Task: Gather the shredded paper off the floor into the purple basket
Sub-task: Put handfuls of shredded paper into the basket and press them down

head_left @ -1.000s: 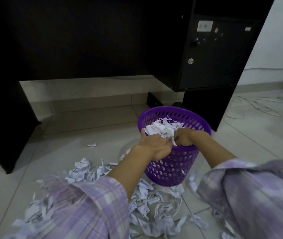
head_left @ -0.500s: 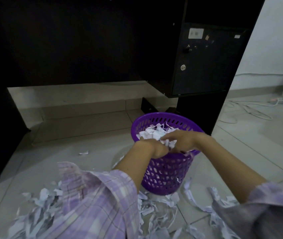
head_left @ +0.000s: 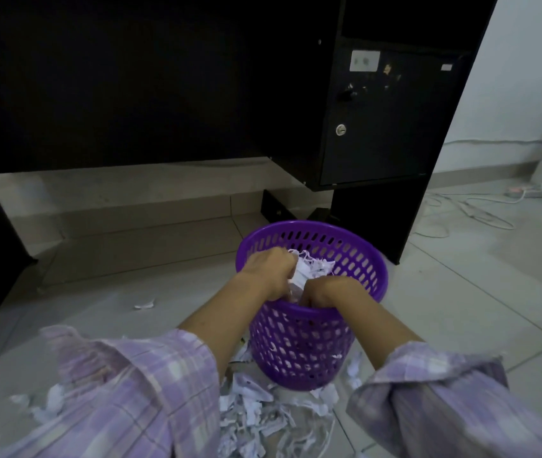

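The purple basket (head_left: 345, 238) stands upright on the tiled floor in the middle of the view. Both my hands reach inside its mouth. My left hand (head_left: 271, 271) grips a clump of white shredded paper (head_left: 312, 269) inside the basket. My right hand (head_left: 324, 290) is pushed lower into the basket with its fingers curled into the same paper; its fingertips are hidden. More shredded paper on the floor (head_left: 256, 421) lies in front of the basket, partly hidden by my purple plaid sleeves.
A black desk with a locked cabinet door (head_left: 378, 120) rises right behind the basket. One stray scrap (head_left: 144, 305) lies on the floor to the left. White cables (head_left: 468, 213) and a power strip (head_left: 527, 193) sprawl on the tiles at the right.
Both hands have sunk deeper into the basket, pressing the paper clump below the rim. My head has moved closer and the view has tilted up slightly.
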`<state>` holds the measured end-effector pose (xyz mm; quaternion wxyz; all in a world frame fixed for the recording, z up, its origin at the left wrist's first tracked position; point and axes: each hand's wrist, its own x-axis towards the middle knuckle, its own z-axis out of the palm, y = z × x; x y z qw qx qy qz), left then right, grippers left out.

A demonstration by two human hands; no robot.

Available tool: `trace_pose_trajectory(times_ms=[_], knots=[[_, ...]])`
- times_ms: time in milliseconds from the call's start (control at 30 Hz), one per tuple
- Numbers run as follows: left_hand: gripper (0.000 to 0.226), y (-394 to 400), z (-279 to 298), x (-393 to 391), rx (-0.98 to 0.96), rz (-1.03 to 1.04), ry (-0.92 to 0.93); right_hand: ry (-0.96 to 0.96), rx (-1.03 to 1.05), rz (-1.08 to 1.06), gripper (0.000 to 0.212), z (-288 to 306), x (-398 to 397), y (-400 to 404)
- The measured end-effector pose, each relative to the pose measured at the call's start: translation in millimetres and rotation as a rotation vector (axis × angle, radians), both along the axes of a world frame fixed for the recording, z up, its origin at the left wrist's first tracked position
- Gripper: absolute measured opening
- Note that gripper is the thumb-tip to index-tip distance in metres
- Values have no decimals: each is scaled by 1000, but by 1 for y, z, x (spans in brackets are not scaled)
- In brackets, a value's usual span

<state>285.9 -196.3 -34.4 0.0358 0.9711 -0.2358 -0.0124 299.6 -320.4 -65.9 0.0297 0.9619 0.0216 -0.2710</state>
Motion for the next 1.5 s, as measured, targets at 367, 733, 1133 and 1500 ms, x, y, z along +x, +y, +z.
trace_pose_trajectory(times_ms=[367,733,1133,1500], knots=[[27,-13,-17,19,82,25,320,242,87,-99,50,2,1,-10],[50,-1,17,-8,-30,100,32,-295,208,-100,43,33,-23,-24],[43,42,56,-52,-84,28,-92,-546,343,-151,41,88,-61,-16],[26,119,1,-146,-223,236,12,-515,787,-146,25,51,-162,47]])
